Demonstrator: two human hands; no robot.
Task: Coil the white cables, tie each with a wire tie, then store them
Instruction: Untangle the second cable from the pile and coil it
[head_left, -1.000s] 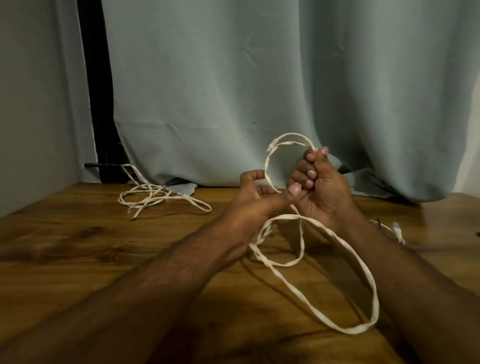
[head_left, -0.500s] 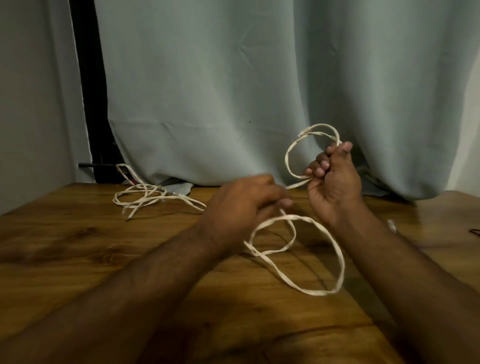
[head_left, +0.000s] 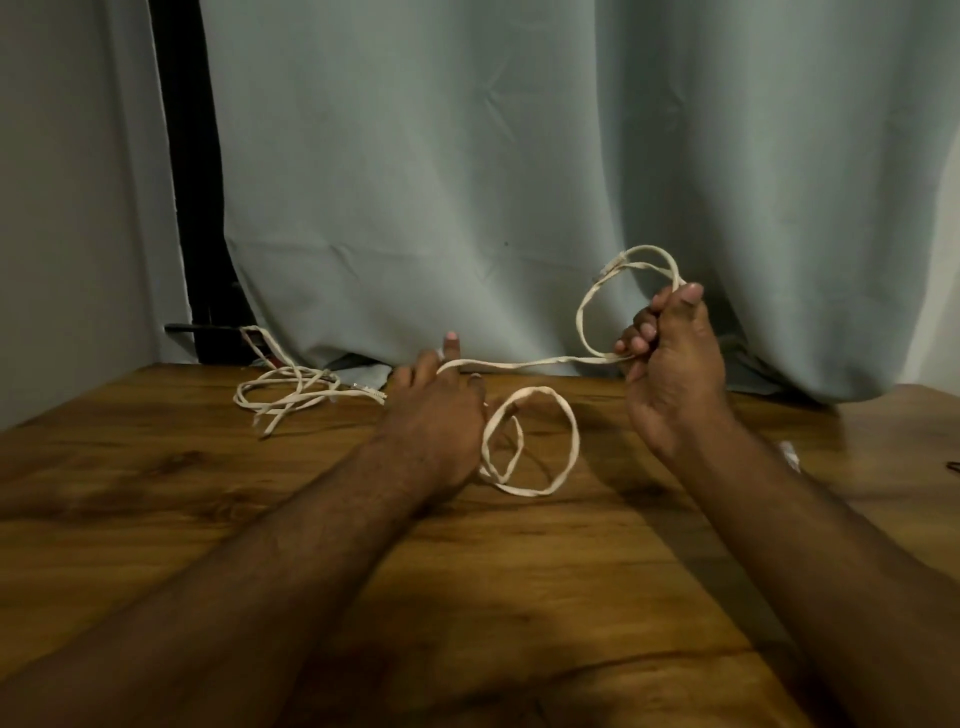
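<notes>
A flat white cable (head_left: 535, 364) stretches between my two hands above the wooden table (head_left: 156, 493). My right hand (head_left: 672, 369) grips a small raised loop of it, with the plug end sticking up near the curtain. My left hand (head_left: 436, 415) holds the cable running over its fingers, and the slack hangs from it in loose loops lying on the table. A second white cable (head_left: 291, 392) lies in a loose tangle at the back left of the table.
A pale grey-green curtain (head_left: 519, 182) hangs behind the table's far edge. A dark vertical strip (head_left: 192, 208) and a wall stand at the left. A small white item (head_left: 789, 454) lies beside my right forearm, and a dark thing (head_left: 953, 466) pokes in at the right edge.
My hands have drawn apart: the left moved left and down toward the table, the right moved right and up. The cable between them has pulled nearly straight and the hanging loop has shrunk.
</notes>
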